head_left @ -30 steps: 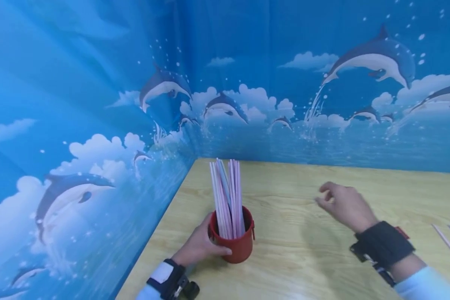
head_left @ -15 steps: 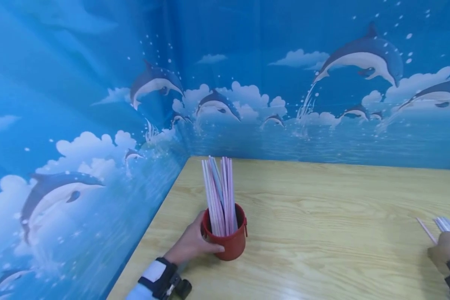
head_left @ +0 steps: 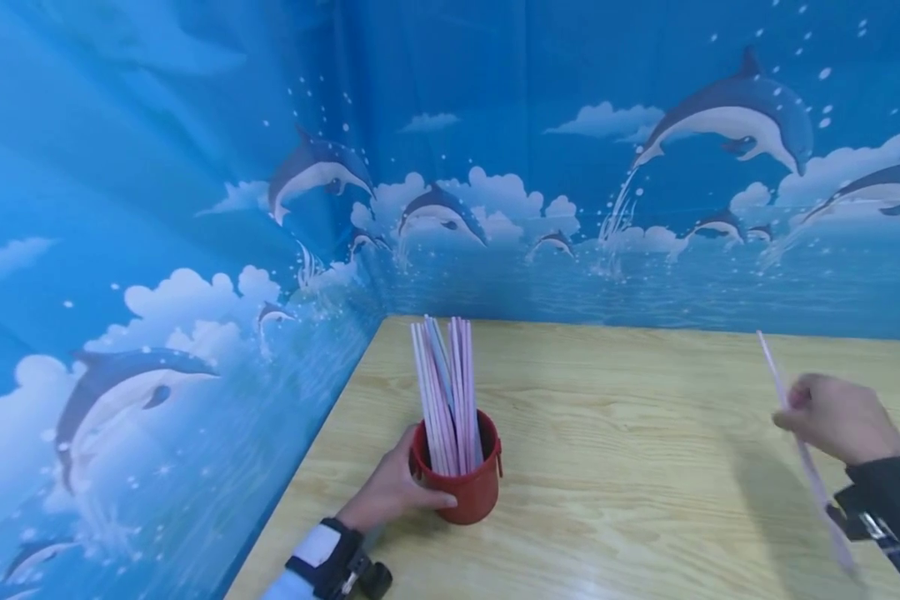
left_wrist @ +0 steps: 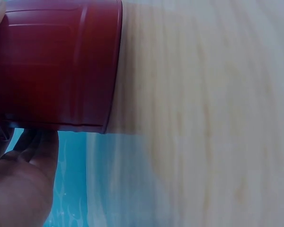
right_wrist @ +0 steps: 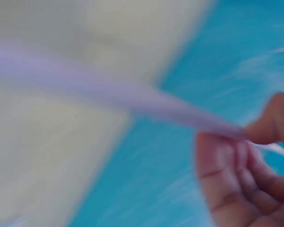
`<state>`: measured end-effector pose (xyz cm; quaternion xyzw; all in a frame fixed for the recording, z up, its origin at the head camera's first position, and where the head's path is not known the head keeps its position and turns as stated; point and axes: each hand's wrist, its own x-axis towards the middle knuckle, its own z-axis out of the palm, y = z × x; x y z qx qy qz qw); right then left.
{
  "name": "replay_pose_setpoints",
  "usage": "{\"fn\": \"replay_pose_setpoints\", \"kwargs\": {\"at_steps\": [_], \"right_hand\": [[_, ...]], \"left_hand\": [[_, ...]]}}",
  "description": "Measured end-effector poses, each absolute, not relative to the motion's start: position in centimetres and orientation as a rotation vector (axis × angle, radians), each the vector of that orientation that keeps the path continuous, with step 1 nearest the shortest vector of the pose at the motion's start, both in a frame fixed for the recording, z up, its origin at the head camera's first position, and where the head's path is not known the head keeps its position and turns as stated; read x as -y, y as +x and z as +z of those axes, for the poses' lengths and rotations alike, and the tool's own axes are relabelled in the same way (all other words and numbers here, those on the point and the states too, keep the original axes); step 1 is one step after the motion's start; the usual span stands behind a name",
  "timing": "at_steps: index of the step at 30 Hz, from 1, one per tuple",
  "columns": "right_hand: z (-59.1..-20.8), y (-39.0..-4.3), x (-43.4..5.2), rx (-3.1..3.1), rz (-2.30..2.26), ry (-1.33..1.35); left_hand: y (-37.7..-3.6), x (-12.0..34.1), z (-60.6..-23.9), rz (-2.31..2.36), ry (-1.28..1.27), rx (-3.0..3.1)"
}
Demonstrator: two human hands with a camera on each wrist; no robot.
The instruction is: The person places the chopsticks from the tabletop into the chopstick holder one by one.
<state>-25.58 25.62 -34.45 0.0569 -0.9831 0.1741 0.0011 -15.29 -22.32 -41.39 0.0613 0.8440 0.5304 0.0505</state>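
A small red pail (head_left: 474,500) stands on the table at centre left, holding a bunch of pink, white and pale blue straws (head_left: 462,392) that lean slightly left. My left hand (head_left: 392,490) grips the pail from its left side, thumb across the front. In the left wrist view the pail's wall (left_wrist: 52,66) fills the upper left, with fingers (left_wrist: 45,151) against its side. My right hand (head_left: 843,417) pinches one long pink straw (head_left: 812,479) off to the right. The right wrist view shows this straw (right_wrist: 132,97), blurred, between thumb and fingertips.
The pale wooden table (head_left: 607,433) runs up to a blue curtain (head_left: 555,283) printed with dolphins, at the back and along the left. Each wrist wears a black strap (head_left: 888,500) with a small camera.
My right hand reached to the straws at the far right, took hold of one, and came back up and left with it. The left hand keeps its grip on the pail.
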Motion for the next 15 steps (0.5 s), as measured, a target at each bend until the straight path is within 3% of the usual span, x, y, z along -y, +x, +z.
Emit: {"fn": "replay_pose_setpoints", "kwargs": {"at_steps": [5,8,12,15], "right_hand": [[-26.9,-24.0,-15.7,2.571,0.995,0.453],[-24.8,-22.8,-10.3,2.239,1.376,0.692],[-25.7,-21.6,-4.1,1.948,1.808,1.040],[-28.3,-20.9,-0.8,2.071,1.854,1.129]], "left_hand": [[-15.3,22.5,-41.4,1.622,0.183,-2.553],[-15.3,22.6,-41.5,1.626,0.171,-2.542],[-15.3,22.7,-41.6,1.633,0.160,-2.549],[-15.3,22.6,-41.7,1.632,0.184,-2.567]]}}
